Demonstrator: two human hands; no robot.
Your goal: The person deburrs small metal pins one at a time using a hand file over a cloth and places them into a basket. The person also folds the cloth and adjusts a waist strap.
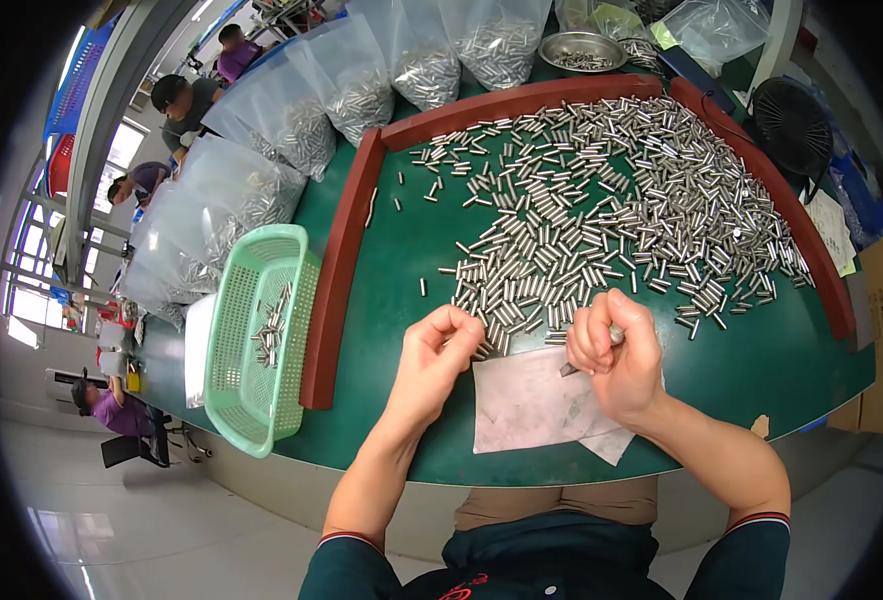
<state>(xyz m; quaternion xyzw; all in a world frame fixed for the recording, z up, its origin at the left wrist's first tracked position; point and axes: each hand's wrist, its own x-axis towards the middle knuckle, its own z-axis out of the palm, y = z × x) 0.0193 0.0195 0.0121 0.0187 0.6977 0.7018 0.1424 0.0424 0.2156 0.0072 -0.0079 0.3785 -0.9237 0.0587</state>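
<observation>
Many small metal cylinders (pixel 552 225) lie heaped and scattered on the green tabletop (pixel 407 270). My left hand (pixel 440 350) is closed in a pinch at the near edge of the heap; what its fingertips hold, if anything, is hidden. To its right, my right hand (pixel 612 350) is curled round metal cylinders, with one end showing near the thumb and another below the fingers. Stained paper sheets (pixel 527 405) lie flat beneath and between both hands.
Dark red wooden rails (pixel 337 280) border the heap. Left of them sits a green plastic basket (pixel 297 400) with some cylinders. Filled clear bags (pixel 357 90) line the back, near a metal bowl (pixel 582 52) and a black fan (pixel 790 125). Several people are at the left.
</observation>
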